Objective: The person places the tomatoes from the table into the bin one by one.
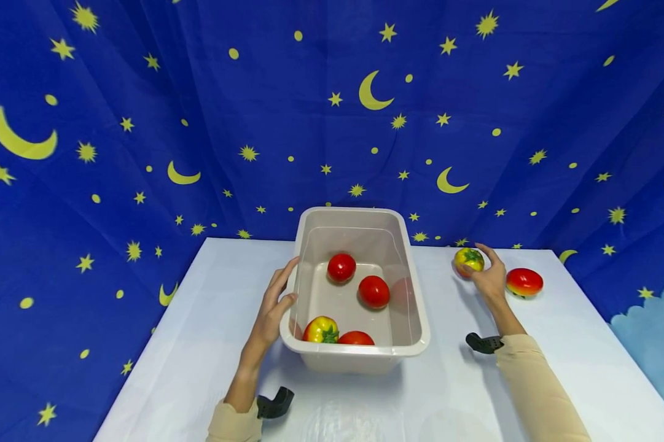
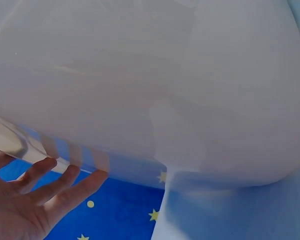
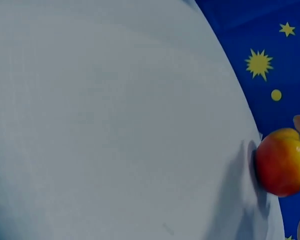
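Note:
My left hand [image 1: 271, 312] lies along the left side of a light grey plastic bin [image 1: 414, 294]. Its fingers [image 2: 72, 192] are nearly straight against the outer wall, and the thumb is by the rim. At the table's far right edge, my right hand [image 1: 489, 277] spreads its thumb and fingers around a yellow-and-red toy tomato [image 1: 468, 259] with a green leafy top. In the right wrist view, this tomato [image 3: 281, 162] sits beside its shadow. A gap shows between it and the thumb; most of the hand is out of frame.
Inside the bin are red toy tomatoes [image 1: 374, 291] and a yellow-red one [image 1: 320, 329] with green leaves. Another red-and-yellow one [image 1: 524, 282] lies right of my right hand. The white table [image 1: 448, 387] ends at a blue star-patterned curtain [image 1: 309, 110].

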The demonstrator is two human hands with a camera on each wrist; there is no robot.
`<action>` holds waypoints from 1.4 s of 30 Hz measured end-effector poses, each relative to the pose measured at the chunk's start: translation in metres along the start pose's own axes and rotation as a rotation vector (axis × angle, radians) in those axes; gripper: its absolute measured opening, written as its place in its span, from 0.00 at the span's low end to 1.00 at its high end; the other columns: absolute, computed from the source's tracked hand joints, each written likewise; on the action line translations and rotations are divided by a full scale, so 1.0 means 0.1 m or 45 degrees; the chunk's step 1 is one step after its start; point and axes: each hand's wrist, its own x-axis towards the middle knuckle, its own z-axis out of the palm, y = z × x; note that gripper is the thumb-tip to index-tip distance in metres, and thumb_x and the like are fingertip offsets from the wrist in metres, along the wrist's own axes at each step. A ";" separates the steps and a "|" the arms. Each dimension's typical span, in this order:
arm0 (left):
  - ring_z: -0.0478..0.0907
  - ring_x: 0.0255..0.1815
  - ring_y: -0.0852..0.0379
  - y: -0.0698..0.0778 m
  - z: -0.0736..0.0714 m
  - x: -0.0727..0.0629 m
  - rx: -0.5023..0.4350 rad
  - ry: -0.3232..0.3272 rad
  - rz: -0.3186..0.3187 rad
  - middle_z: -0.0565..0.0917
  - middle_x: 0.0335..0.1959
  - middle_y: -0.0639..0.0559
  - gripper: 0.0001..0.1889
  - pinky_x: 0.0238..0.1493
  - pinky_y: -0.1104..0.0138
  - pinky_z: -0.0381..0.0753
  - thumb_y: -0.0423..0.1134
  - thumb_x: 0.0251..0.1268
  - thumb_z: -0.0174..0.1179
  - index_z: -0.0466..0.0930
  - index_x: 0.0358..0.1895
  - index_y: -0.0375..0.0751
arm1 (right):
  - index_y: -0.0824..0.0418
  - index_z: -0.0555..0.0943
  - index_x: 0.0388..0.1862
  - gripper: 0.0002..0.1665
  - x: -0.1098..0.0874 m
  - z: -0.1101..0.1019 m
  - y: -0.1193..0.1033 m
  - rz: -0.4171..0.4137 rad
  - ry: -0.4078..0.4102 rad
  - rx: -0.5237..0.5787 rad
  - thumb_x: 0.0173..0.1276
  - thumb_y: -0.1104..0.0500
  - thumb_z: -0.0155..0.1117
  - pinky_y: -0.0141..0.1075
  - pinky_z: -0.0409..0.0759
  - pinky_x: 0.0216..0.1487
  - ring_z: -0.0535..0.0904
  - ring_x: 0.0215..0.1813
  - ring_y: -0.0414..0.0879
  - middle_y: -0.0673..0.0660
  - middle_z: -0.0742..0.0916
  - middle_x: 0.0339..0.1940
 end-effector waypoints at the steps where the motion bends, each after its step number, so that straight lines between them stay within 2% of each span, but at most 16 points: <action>1: 0.65 0.63 0.35 0.00 0.00 0.00 0.002 0.001 -0.002 0.68 0.64 0.40 0.34 0.60 0.41 0.67 0.30 0.63 0.43 0.58 0.76 0.48 | 0.65 0.70 0.68 0.39 0.00 -0.01 0.02 0.007 -0.010 -0.027 0.55 0.71 0.69 0.53 0.51 0.76 0.58 0.76 0.62 0.68 0.69 0.72; 3: 0.65 0.63 0.35 -0.01 0.00 0.00 0.004 0.003 0.000 0.68 0.64 0.40 0.34 0.60 0.41 0.67 0.30 0.63 0.43 0.58 0.76 0.48 | 0.65 0.69 0.70 0.42 0.00 -0.02 0.06 0.023 -0.031 -0.052 0.54 0.71 0.70 0.55 0.51 0.75 0.56 0.76 0.64 0.69 0.67 0.74; 9: 0.67 0.61 0.45 0.00 0.00 0.00 0.015 0.008 0.020 0.68 0.64 0.40 0.34 0.58 0.44 0.69 0.30 0.63 0.42 0.59 0.76 0.47 | 0.62 0.61 0.75 0.50 0.00 -0.03 0.18 0.097 -0.071 -0.075 0.54 0.69 0.72 0.58 0.53 0.74 0.54 0.77 0.65 0.69 0.61 0.76; 14: 0.67 0.60 0.47 0.00 0.00 0.00 0.021 0.007 0.034 0.69 0.63 0.40 0.34 0.58 0.45 0.69 0.30 0.62 0.43 0.59 0.76 0.47 | 0.62 0.56 0.77 0.53 -0.01 -0.04 0.23 0.114 -0.068 -0.098 0.56 0.67 0.72 0.57 0.53 0.74 0.53 0.77 0.65 0.70 0.60 0.76; 27: 0.67 0.60 0.46 0.01 0.00 0.00 0.017 0.014 0.012 0.68 0.63 0.39 0.34 0.59 0.44 0.69 0.30 0.63 0.43 0.59 0.76 0.47 | 0.67 0.60 0.75 0.43 -0.02 -0.02 0.26 0.138 -0.091 0.008 0.62 0.69 0.66 0.51 0.67 0.68 0.67 0.70 0.62 0.70 0.69 0.71; 35: 0.68 0.60 0.44 0.00 0.00 0.00 0.018 0.009 0.032 0.68 0.63 0.37 0.34 0.57 0.48 0.71 0.29 0.63 0.43 0.59 0.76 0.44 | 0.67 0.60 0.75 0.43 -0.03 -0.01 0.25 0.172 -0.093 0.017 0.62 0.69 0.66 0.51 0.67 0.68 0.67 0.70 0.62 0.70 0.69 0.72; 42: 0.67 0.60 0.45 0.00 -0.01 0.00 0.021 0.008 0.043 0.69 0.63 0.38 0.33 0.58 0.46 0.70 0.29 0.64 0.43 0.59 0.76 0.44 | 0.67 0.61 0.75 0.43 -0.03 -0.02 0.26 0.196 -0.085 0.066 0.62 0.67 0.67 0.50 0.66 0.69 0.66 0.71 0.62 0.69 0.69 0.72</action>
